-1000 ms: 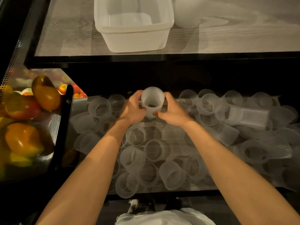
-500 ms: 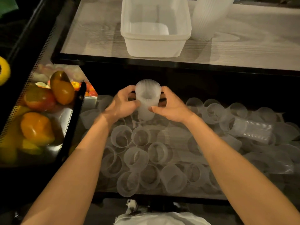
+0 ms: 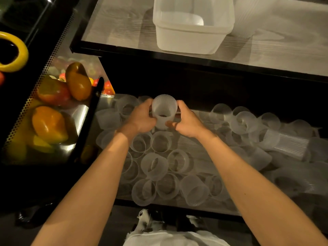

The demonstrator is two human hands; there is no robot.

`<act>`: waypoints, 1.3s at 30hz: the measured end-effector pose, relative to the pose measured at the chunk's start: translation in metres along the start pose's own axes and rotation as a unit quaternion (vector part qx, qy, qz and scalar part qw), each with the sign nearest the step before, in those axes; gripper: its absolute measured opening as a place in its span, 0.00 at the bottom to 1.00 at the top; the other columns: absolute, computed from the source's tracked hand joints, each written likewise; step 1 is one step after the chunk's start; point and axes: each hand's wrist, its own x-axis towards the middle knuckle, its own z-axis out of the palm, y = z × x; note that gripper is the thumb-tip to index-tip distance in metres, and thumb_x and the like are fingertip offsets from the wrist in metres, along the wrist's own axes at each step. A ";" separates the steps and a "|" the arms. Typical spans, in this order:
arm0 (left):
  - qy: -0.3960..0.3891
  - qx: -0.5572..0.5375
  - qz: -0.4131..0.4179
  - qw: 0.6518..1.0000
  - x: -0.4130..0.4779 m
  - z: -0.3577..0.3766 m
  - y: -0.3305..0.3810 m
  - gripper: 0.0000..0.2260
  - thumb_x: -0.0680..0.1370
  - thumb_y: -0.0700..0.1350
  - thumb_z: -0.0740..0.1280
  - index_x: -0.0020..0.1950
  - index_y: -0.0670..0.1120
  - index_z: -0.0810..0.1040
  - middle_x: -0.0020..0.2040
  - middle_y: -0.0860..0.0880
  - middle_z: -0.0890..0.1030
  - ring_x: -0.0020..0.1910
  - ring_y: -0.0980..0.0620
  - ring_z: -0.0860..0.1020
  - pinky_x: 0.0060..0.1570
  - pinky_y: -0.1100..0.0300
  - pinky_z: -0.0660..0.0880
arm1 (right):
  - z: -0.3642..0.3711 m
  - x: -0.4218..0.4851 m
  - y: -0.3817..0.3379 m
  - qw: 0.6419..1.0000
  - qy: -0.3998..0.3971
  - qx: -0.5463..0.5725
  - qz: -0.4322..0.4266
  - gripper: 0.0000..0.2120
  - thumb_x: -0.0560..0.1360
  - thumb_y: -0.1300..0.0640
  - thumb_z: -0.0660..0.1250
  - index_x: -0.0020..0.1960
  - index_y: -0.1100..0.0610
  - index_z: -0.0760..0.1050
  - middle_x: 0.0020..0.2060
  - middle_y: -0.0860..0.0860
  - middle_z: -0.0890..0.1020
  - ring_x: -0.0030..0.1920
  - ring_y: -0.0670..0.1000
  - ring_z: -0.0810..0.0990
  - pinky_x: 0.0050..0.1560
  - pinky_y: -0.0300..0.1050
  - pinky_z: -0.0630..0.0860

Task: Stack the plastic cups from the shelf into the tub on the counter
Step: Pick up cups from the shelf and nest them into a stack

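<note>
Nearest, below and behind the fingers: loose cups (image 3: 154, 166) strewn over the shelf (image 3: 198, 142), some upright, some tipped. Gripping one ribbed cup (image 3: 164, 110) from both sides, left hand (image 3: 142, 119) and right hand (image 3: 188, 121) curled round its wall. Versus a second ago: same two-hand grip, cup seemingly lifted slightly off the pile, so probably starting toward the tub (image 3: 191, 38). Well beyond the fingertips on the counter (image 3: 120, 23), apparently empty. Cannot tell if held cup is single or nested. Far fingertips hidden behind it, tub's far rim cut off.

frosted ribbed plastic cup (image 3: 164, 110); matt wood-grain counter (image 3: 276, 50).
</note>
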 end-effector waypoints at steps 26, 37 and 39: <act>0.048 -0.191 0.041 0.980 -0.099 -0.067 0.045 0.26 0.81 0.38 0.65 0.76 0.59 0.70 0.67 0.49 0.76 0.63 0.48 0.78 0.51 0.55 0.81 | -0.015 -0.049 -0.074 0.987 0.020 0.050 -0.152 0.31 0.74 0.49 0.78 0.71 0.52 0.68 0.63 0.44 0.77 0.61 0.39 0.77 0.50 0.25 0.74; 0.084 -0.185 0.037 0.978 -0.141 -0.056 0.015 0.23 0.77 0.47 0.68 0.69 0.66 0.76 0.65 0.49 0.80 0.66 0.46 0.78 0.60 0.35 0.79 | 0.021 -0.066 -0.069 0.985 -0.006 0.011 -0.171 0.33 0.73 0.48 0.78 0.73 0.52 0.68 0.62 0.42 0.76 0.63 0.41 0.76 0.58 0.39 0.80; 0.088 -0.180 0.037 0.979 -0.144 -0.053 0.011 0.22 0.77 0.48 0.68 0.69 0.65 0.76 0.65 0.53 0.80 0.67 0.48 0.78 0.62 0.36 0.77 | 0.025 -0.068 -0.067 0.985 -0.007 0.004 -0.170 0.33 0.73 0.48 0.78 0.73 0.52 0.68 0.61 0.40 0.75 0.62 0.39 0.75 0.56 0.35 0.79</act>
